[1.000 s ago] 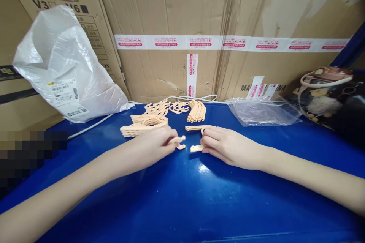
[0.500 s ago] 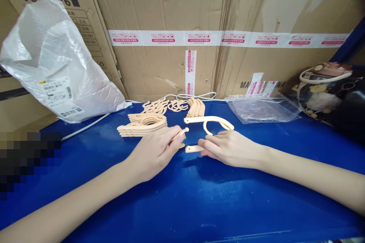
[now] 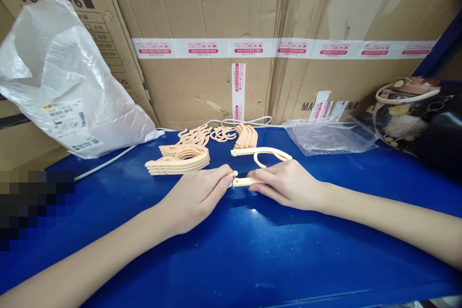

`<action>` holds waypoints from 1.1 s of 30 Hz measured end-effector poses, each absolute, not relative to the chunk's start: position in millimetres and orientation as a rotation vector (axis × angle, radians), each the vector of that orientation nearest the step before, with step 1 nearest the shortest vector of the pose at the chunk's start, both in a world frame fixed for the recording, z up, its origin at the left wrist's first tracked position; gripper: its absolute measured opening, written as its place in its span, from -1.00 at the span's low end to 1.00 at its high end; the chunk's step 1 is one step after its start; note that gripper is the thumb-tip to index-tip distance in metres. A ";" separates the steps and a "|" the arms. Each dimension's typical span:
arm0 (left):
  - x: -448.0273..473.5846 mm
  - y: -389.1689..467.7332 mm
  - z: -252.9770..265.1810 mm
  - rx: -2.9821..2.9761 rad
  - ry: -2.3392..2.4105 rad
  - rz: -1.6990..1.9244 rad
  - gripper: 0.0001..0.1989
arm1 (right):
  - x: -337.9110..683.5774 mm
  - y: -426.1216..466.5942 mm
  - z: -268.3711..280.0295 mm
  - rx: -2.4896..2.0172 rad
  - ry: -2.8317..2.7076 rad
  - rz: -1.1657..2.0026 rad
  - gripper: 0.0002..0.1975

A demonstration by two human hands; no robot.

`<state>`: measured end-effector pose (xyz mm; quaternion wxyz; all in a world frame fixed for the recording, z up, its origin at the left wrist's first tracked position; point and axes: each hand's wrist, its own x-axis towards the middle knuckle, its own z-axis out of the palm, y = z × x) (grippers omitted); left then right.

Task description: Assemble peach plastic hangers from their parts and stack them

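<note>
My left hand (image 3: pixel 198 195) is closed around a small beige plastic piece (image 3: pixel 235 173), mostly hidden, with a rounded tip showing past the fingertips. My right hand (image 3: pixel 292 185) pinches a beige hanger arm (image 3: pixel 242 182) with a hole near its left end. That end meets the piece at my left fingertips; whether the two are joined I cannot tell. Just behind the right hand lies another curved hanger arm (image 3: pixel 241 152). A neat stack of hanger arms (image 3: pixel 176 168) rests beyond my left hand. Farther back are loose hanger hooks (image 3: pixel 195 135) and a leaning row of hanger arms (image 3: pixel 246 138).
The blue tabletop (image 3: pixel 231 260) backs onto large cardboard boxes (image 3: pixel 202 86). A white plastic mailer bag (image 3: pixel 86 101) leans at left, beside a white cable (image 3: pixel 104 162). At right are a clear plastic bag (image 3: pixel 328 139) and a transparent container with a handle (image 3: pixel 404 115).
My hands have come together, bringing the right hand's hanger arm up against the piece in my left hand. The left hand's piece is now more covered by the fingers. The view has shifted slightly.
</note>
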<state>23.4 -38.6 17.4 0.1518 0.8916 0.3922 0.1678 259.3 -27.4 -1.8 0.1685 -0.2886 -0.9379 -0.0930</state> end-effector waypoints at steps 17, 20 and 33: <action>21.5 -39.3 20.2 2.656 1.157 0.271 -0.65 | 257.7 -28.3 -2.8 -0.772 -2.603 -0.107 -0.64; 20.9 -37.8 18.1 2.727 1.165 0.213 -0.61 | 257.6 -28.8 -3.1 -0.734 -2.579 -0.147 -0.65; 19.8 -39.3 12.3 3.125 1.212 0.104 -0.56 | 257.0 -27.7 -1.6 -0.814 -2.620 0.014 -0.64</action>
